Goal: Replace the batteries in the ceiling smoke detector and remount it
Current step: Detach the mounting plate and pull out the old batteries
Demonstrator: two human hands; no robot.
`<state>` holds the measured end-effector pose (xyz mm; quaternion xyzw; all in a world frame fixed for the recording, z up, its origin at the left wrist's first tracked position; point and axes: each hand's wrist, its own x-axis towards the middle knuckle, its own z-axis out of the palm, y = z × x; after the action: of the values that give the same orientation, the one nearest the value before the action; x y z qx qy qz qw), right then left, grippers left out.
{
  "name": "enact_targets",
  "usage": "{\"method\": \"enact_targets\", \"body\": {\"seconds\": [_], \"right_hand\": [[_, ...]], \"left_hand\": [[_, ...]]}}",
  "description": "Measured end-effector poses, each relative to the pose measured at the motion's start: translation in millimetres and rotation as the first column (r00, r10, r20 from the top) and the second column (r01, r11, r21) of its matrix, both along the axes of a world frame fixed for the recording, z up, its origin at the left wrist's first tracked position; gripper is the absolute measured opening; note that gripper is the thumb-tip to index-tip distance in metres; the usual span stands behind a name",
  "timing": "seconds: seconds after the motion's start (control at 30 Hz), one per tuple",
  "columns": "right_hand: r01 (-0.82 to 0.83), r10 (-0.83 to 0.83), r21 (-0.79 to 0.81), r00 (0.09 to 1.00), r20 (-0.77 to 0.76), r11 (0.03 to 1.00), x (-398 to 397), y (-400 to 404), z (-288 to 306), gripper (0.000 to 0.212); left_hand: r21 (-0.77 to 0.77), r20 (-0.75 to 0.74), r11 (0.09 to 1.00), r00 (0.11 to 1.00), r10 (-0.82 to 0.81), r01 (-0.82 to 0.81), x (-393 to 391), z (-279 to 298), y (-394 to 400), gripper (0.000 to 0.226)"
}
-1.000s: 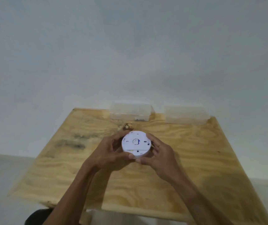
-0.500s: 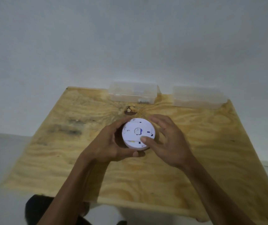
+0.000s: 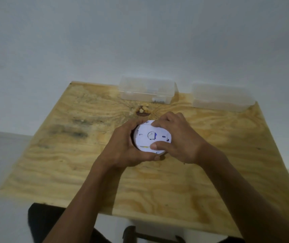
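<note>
A round white smoke detector (image 3: pixel 147 137) is held above the middle of the plywood table (image 3: pixel 210 181), its flat back side with small slots and a central round recess facing me. My left hand (image 3: pixel 122 148) cups its left and lower rim. My right hand (image 3: pixel 178 139) lies over its right side, thumb pressed on the lower face and fingers curled over the top edge. The detector's underside is hidden by my hands.
Two clear plastic boxes stand at the table's far edge against the white wall: one (image 3: pixel 147 92) behind the detector with small dark items inside, one (image 3: pixel 220 97) to the right. A dark knot (image 3: pixel 142 111) marks the wood.
My right hand has shifted from the detector's side onto its face, thumb now on the lower part. The view has tilted down, so the table appears nearer.
</note>
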<state>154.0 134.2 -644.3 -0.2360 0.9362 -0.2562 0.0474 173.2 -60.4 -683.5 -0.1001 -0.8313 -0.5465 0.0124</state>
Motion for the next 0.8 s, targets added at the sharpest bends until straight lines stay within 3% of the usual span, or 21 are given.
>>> {"method": "enact_targets", "body": {"seconds": [0.3, 0.5, 0.8], "right_hand": [[-0.136, 0.131, 0.058, 0.989, 0.072, 0.989, -12, 5, 11, 0.063], [-0.154, 0.152, 0.088, 0.988, 0.025, 0.984, -5, -1, 25, 0.064], [-0.209, 0.241, 0.336, 0.969, -0.057, 0.918, 1, -10, 43, 0.055]], "left_hand": [[-0.004, 0.034, 1.0, 0.999, -0.018, 0.018, 2, 8, 0, 0.101], [0.018, 0.069, 1.0, 0.997, -0.014, 0.013, 4, 8, 0, 0.092], [0.015, 0.08, 1.0, 0.997, -0.018, 0.017, 3, 7, -1, 0.087]]}}
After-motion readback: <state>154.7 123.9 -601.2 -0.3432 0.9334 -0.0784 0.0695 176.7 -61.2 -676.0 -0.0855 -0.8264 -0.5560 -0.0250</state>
